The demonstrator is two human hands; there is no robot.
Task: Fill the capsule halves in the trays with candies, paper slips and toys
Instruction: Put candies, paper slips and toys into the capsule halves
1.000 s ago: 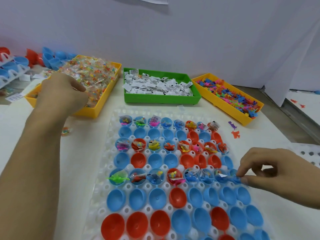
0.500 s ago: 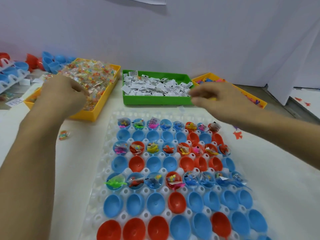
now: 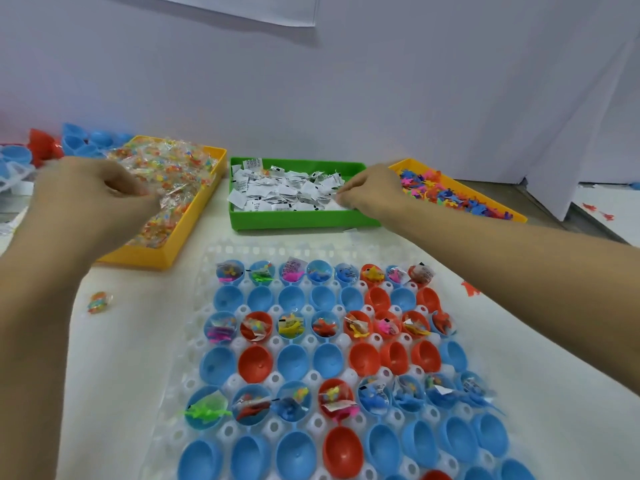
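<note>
A second ago the right hand [image 3: 374, 194] was down at the near right of the tray [image 3: 194, 327], dropping something small into a blue half in the fifth row; it has since swung far across the tray and now sits over the right end of the green bin [image 3: 298, 216], its fingertips pinched together among the paper slips [image 3: 287, 192]. That grip is narrow and looks closed on a slip, though the slip itself is hard to pick out from the pile. The left hand [image 3: 100, 199] has stayed at the yellow candy bin [image 3: 162, 254] on the far left, fingers curled into the wrapped candies [image 3: 166, 171]; whether it holds one already I cannot tell. So the fifth row reads as finished, and both hands are restocking for more halves. In the tray, rows one, three and five carry fillings, while rows two, four and the near rows stand empty. The toys [image 3: 446, 195] lie in the far right bin, untouched for now. One stray candy [image 3: 99, 301] rests on the worktop [image 3: 114, 358] left of the tray.
</note>
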